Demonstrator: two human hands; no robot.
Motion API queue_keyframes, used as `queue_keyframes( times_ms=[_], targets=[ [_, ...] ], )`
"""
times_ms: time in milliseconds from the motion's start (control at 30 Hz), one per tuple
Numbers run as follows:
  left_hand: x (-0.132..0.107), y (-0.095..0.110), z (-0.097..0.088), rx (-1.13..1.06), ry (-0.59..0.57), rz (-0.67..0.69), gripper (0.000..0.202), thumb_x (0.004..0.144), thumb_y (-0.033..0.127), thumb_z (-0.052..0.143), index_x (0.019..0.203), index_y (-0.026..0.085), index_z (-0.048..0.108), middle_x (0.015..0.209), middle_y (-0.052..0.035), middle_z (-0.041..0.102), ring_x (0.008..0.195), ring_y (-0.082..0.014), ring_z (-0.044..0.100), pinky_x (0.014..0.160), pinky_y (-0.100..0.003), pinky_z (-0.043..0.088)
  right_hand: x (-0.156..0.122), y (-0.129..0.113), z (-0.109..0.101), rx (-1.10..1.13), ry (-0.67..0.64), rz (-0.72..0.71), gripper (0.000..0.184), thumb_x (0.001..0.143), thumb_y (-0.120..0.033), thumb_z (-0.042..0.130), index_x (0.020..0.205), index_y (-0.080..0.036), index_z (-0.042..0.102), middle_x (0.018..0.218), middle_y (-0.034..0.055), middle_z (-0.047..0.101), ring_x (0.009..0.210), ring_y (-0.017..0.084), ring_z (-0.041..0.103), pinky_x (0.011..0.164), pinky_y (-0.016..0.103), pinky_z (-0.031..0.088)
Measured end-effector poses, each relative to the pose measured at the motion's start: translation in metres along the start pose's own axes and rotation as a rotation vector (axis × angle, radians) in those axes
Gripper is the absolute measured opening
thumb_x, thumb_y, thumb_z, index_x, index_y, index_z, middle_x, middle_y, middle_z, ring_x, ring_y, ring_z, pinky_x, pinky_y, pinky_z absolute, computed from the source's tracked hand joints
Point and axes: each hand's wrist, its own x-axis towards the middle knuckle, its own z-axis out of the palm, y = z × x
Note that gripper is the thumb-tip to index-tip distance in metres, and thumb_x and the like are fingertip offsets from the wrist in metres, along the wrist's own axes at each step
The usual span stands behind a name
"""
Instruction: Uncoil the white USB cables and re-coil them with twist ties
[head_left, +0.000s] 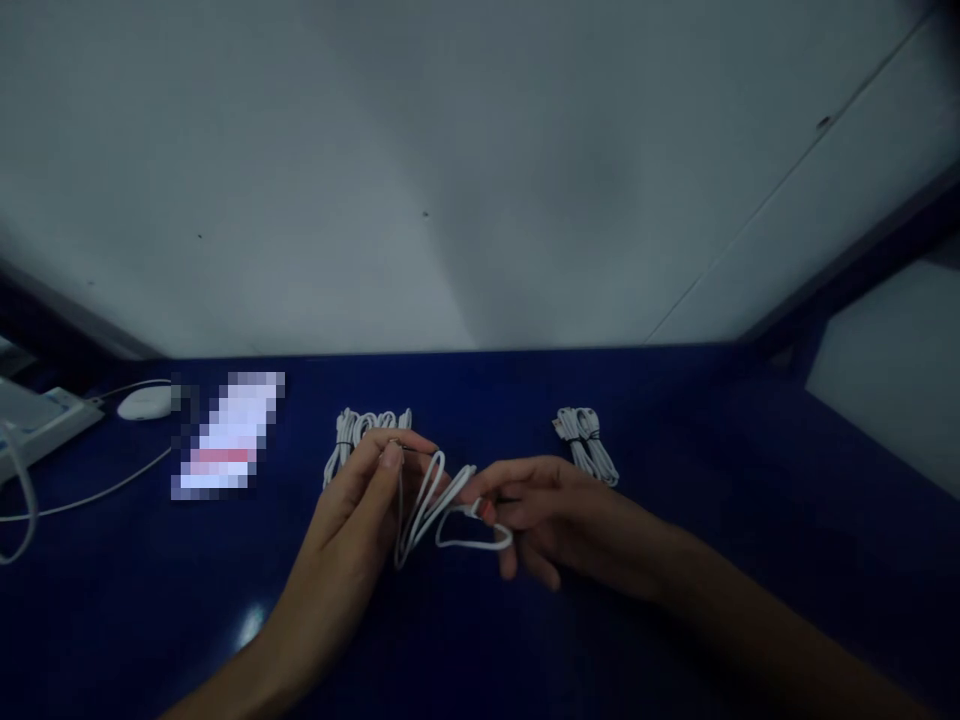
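A white cable (431, 510) hangs in loose loops between my two hands, above the blue tabletop. My left hand (367, 495) pinches it between thumb and fingers on the left side. On the right side my right hand (540, 505) has its thumb and forefinger closed on the cable, while its lower fingers hang looser. One loop droops under the right fingertips. Behind my left hand lie several bundled white cables (345, 428), partly hidden by it. Just beyond my right hand lies another tied bundle of white cable (589, 445) with a dark tie round it.
A pixelated bright rectangle (232, 430) lies on the blue table (465, 640) at the left. Near it are a white rounded object (146, 403), a white box-like item (45, 420) and a thin loose cable (112, 490). A pale wall (420, 180) rises behind the table.
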Motion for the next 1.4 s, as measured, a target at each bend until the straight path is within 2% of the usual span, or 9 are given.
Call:
queue_keyframes(
  times_ms=[233, 333, 433, 700, 800, 900, 1033, 1167, 1400],
  targets=[
    [0.004, -0.002, -0.01, -0.009, -0.032, -0.036, 0.028, 0.112, 0.054, 0.06, 0.115, 0.029, 0.071, 0.099, -0.0021, 0.072, 0.086, -0.0168, 0.068, 0.074, -0.025, 0.056, 0.005, 0.006, 0.012, -0.343, 0.088, -0.127, 0.014, 0.105, -0.026, 0.073, 0.116, -0.024, 0.081, 0.105, 0.0045, 0.076, 0.08, 0.014, 0.072, 0.068, 0.027, 0.062],
    [0.006, -0.003, -0.012, 0.043, -0.005, -0.034, 0.03, 0.112, 0.055, 0.058, 0.113, 0.028, 0.071, 0.095, -0.0018, 0.068, 0.082, -0.0156, 0.062, 0.071, -0.024, 0.053, 0.008, 0.009, 0.012, -0.703, 0.186, -0.285, 0.019, 0.107, -0.022, 0.068, 0.118, -0.03, 0.082, 0.123, 0.0048, 0.068, 0.096, 0.016, 0.069, 0.082, 0.032, 0.06],
    [0.008, -0.003, -0.014, 0.076, 0.008, -0.029, 0.031, 0.112, 0.054, 0.057, 0.112, 0.027, 0.072, 0.097, -0.0027, 0.068, 0.087, -0.0164, 0.064, 0.078, -0.026, 0.054, 0.013, 0.013, 0.005, -1.019, 0.137, -0.358, 0.027, 0.104, -0.017, 0.07, 0.125, -0.031, 0.078, 0.127, 0.0066, 0.064, 0.095, 0.017, 0.068, 0.077, 0.031, 0.057],
    [0.016, -0.007, -0.017, -0.012, -0.029, -0.115, 0.031, 0.112, 0.055, 0.058, 0.117, 0.026, 0.068, 0.108, -0.0072, 0.077, 0.093, -0.0212, 0.074, 0.084, -0.031, 0.061, 0.025, 0.024, -0.011, -1.54, 0.058, -0.455, 0.016, 0.106, -0.017, 0.063, 0.112, -0.022, 0.076, 0.094, 0.0061, 0.067, 0.078, 0.019, 0.059, 0.062, 0.03, 0.039],
    [0.019, -0.006, -0.015, -0.025, -0.05, -0.139, 0.033, 0.113, 0.055, 0.055, 0.114, 0.025, 0.067, 0.112, -0.0083, 0.079, 0.098, -0.0228, 0.076, 0.09, -0.034, 0.062, 0.022, 0.019, -0.007, -1.361, 0.091, -0.334, 0.008, 0.104, -0.017, 0.065, 0.097, -0.021, 0.068, 0.084, 0.0, 0.06, 0.068, 0.014, 0.051, 0.061, 0.029, 0.037],
    [0.018, -0.004, -0.012, 0.11, -0.068, -0.1, 0.033, 0.114, 0.055, 0.052, 0.109, 0.026, 0.068, 0.114, -0.0069, 0.08, 0.103, -0.0235, 0.077, 0.097, -0.036, 0.061, 0.014, 0.005, -0.002, -1.053, 0.204, -0.194, 0.021, 0.107, -0.024, 0.063, 0.088, -0.022, 0.055, 0.082, -0.0027, 0.055, 0.067, 0.013, 0.049, 0.062, 0.028, 0.038],
    [0.016, -0.004, -0.008, 0.321, -0.084, -0.06, 0.035, 0.113, 0.058, 0.053, 0.107, 0.027, 0.067, 0.098, -0.0037, 0.081, 0.079, -0.0208, 0.077, 0.072, -0.03, 0.063, 0.005, -0.011, -0.002, -0.773, 0.387, -0.029, 0.025, 0.115, -0.033, 0.051, 0.093, -0.023, 0.056, 0.089, -0.0006, 0.056, 0.075, 0.015, 0.05, 0.069, 0.029, 0.043],
    [0.021, -0.013, -0.003, 0.299, -0.056, -0.09, 0.036, 0.108, 0.06, 0.061, 0.1, 0.025, 0.066, 0.082, -0.0033, 0.079, 0.059, -0.0178, 0.071, 0.054, -0.026, 0.061, 0.004, -0.014, -0.01, -0.366, 0.371, 0.087, 0.017, 0.111, -0.036, 0.059, 0.101, -0.022, 0.063, 0.08, -0.0033, 0.053, 0.062, 0.011, 0.043, 0.058, 0.024, 0.036],
    [0.036, -0.021, -0.001, 0.042, -0.046, -0.215, 0.035, 0.102, 0.054, 0.076, 0.1, 0.019, 0.072, 0.114, -0.0152, 0.083, 0.097, -0.0293, 0.082, 0.063, -0.029, 0.07, 0.0, -0.011, -0.019, -0.256, 0.462, 0.091, 0.019, 0.095, -0.032, 0.082, 0.103, -0.021, 0.069, 0.076, -0.0041, 0.06, 0.056, 0.009, 0.044, 0.053, 0.023, 0.034]
  ],
)
